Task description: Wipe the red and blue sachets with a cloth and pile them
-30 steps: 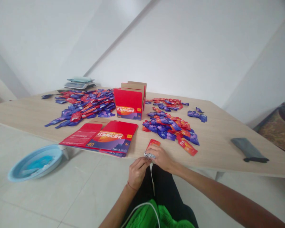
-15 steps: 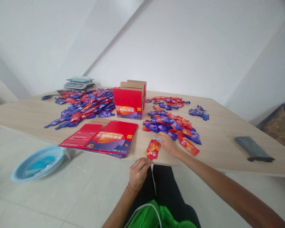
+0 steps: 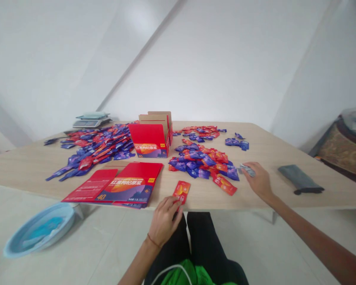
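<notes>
My left hand [image 3: 166, 217] pinches the lower end of a red sachet [image 3: 182, 190] that lies flat near the table's front edge. Off to the right of the sachet pile, my right hand [image 3: 256, 178] is closed on a crumpled silvery-grey piece [image 3: 248, 170], just above the table. The pile of purple and red sachets [image 3: 200, 160] lies between and behind my hands, and another red sachet [image 3: 224, 184] sticks out at its front right. Flat red printed cartons [image 3: 130, 182] are stacked left of my left hand.
An upright red carton [image 3: 146, 138] stands behind the flat ones. A larger sachet heap [image 3: 97, 148] and a scale [image 3: 90, 121] lie left. Small sachet groups lie behind. A grey pouch [image 3: 300, 179] rests at right. A blue basin [image 3: 40, 229] is below the table's left side.
My right hand has moved right, away from the red sachet, with the silvery piece in it. My left hand remains at the sachet's lower end. The view has shifted slightly.
</notes>
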The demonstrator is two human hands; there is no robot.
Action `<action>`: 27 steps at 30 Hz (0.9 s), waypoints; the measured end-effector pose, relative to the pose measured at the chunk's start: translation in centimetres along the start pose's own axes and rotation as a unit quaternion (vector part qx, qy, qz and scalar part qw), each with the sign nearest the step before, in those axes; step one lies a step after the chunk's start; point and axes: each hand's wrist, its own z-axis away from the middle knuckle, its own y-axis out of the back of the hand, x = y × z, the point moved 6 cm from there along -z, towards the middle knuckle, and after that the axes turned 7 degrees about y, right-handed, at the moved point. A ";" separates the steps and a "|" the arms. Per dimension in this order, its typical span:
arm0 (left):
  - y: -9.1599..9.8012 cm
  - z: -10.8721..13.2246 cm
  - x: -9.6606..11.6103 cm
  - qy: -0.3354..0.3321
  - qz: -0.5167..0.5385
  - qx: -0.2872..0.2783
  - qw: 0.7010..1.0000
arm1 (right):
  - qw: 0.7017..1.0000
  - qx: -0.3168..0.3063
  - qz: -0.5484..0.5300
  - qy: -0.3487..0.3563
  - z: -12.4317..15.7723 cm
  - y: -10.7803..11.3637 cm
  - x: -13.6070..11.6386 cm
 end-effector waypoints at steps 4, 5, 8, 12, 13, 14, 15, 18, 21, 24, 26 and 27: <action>-3.2 -4.3 1.3 0.039 -0.078 -0.043 0.995 | 0.993 -0.044 0.088 -0.060 3.7 0.2 8.6; -4.7 -5.1 1.5 0.054 -0.108 -0.058 0.991 | 0.991 -0.048 0.102 -0.069 4.5 0.1 9.9; -9.2 -6.8 1.6 0.111 -0.190 -0.107 0.970 | 0.988 -0.050 0.123 -0.079 6.1 -0.4 12.1; -12.4 -7.9 1.4 0.142 -0.221 -0.132 0.956 | 0.986 -0.071 0.135 -0.067 6.5 -1.1 12.3; -12.5 -7.9 1.4 0.137 -0.219 -0.134 0.957 | 0.985 -0.077 0.141 -0.066 6.5 -1.1 12.2; -12.3 -7.8 1.5 0.130 -0.216 -0.135 0.958 | 0.984 -0.082 0.146 -0.065 6.5 -1.2 12.1; -12.0 -7.4 1.5 0.122 -0.212 -0.137 0.960 | 0.983 -0.086 0.152 -0.063 6.4 -1.2 12.0; -9.8 -5.7 2.3 0.032 -0.153 -0.147 0.977 | 0.980 -0.095 0.163 -0.055 6.4 -1.1 11.6; -6.4 -3.1 3.3 -0.117 -0.049 -0.129 0.983 | 0.979 -0.099 0.172 -0.045 6.4 -1.0 11.4; -3.4 -1.4 2.4 -0.135 -0.045 -0.082 0.986 | 0.979 -0.099 0.176 -0.041 6.4 -0.8 11.2; -2.4 -0.7 1.9 -0.122 -0.058 -0.064 0.989 | 0.978 -0.099 0.179 -0.042 6.3 -0.7 11.2; -2.1 -0.5 1.8 -0.114 -0.062 -0.057 0.990 | 0.978 -0.100 0.179 -0.041 6.3 -0.6 11.3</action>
